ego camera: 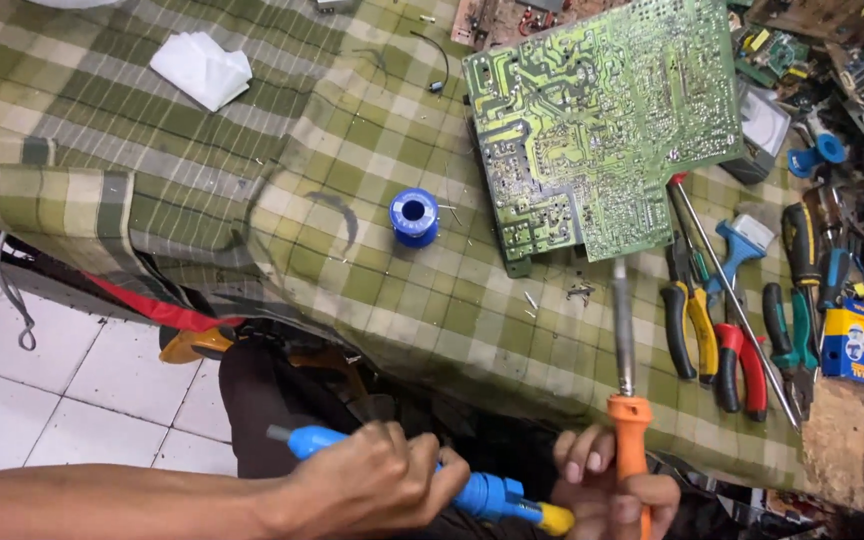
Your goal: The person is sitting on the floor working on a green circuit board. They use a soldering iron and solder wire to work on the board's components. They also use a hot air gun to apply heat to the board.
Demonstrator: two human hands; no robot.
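1. A blue desoldering pump [472, 490] with a yellow tip is gripped in the left hand [377, 480], fingers closed around its barrel, at the lower edge of the view just below the table edge.
2. A soldering iron [627, 400] with an orange handle is held by the right hand [607, 490], fingers wrapped on the handle; its metal shaft is pointed up toward the board's lower edge.
3. The pump's yellow tip is seen touching or just beside the right hand; which one cannot be told.
4. A green circuit board [602, 125], solder side up, is laid tilted on the green checked cloth [202, 150].
5. A blue solder spool [414, 217] is stood on the cloth, left of the board.
6. Pliers [690, 330] with yellow and red handles and a long screwdriver [732, 300] are laid right of the iron.
7. A small blue rectangular box [859, 343] with a yellow band and round white marks is placed at the far right, among tools.
8. A white folded paper [202, 68] is seen upper left, well apart from the hands.
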